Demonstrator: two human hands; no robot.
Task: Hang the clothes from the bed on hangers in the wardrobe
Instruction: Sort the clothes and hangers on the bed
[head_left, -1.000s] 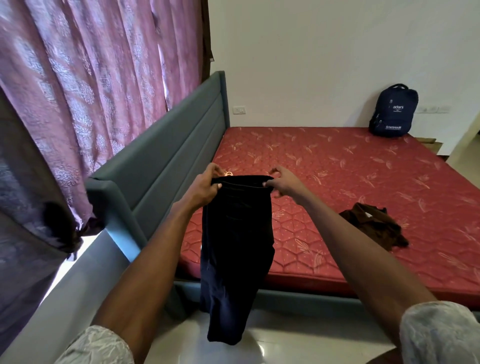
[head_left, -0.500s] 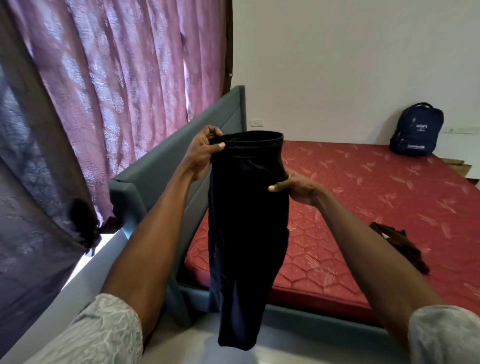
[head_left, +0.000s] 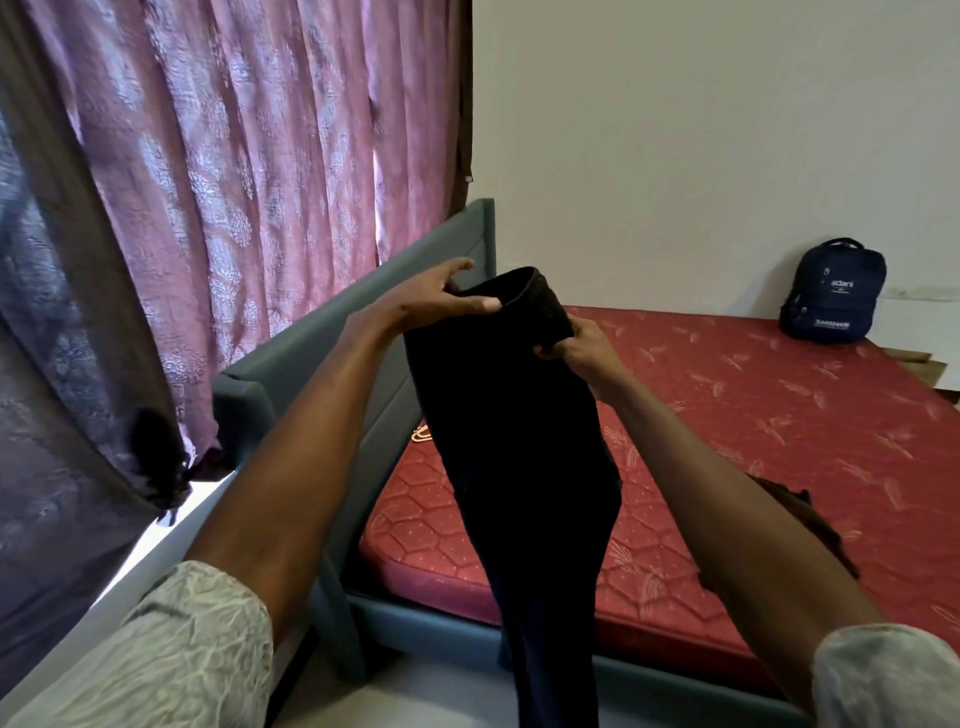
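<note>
The head view looks down at two bare arms held out over the corner of a bed (head_left: 753, 415). The left hand (head_left: 436, 301) grips the top edge of a pair of dark trousers (head_left: 519, 441). Its thumb lies across the front of the cloth and its fingers curl behind the edge. The right hand (head_left: 576, 348) pinches the other side of the same top edge, a bit lower down, with its fingers bent round the cloth. So both hands are closed on the trousers, and the top edge slopes down to the right.

The trousers hang down between the two arms (they are very dark, maybe navy or black) and drop past the bottom of the picture. They hang in the air in front of the bed, over its near left corner, not lying on it.

The bed has a red mattress with a leaf pattern and a grey-blue padded frame (head_left: 363, 312). A brown piece of clothing (head_left: 810, 525) lies on the mattress, partly hidden behind the right arm. A small orange thing (head_left: 422, 434) peeks out beside the trousers near the frame; I cannot tell what it is. A dark blue backpack (head_left: 831, 291) leans on the white wall at the far side of the bed. Pink curtains (head_left: 249, 156) with a pale pattern hang on the left. Both arms wear light, crinkled sleeves (head_left: 197, 649).
</note>
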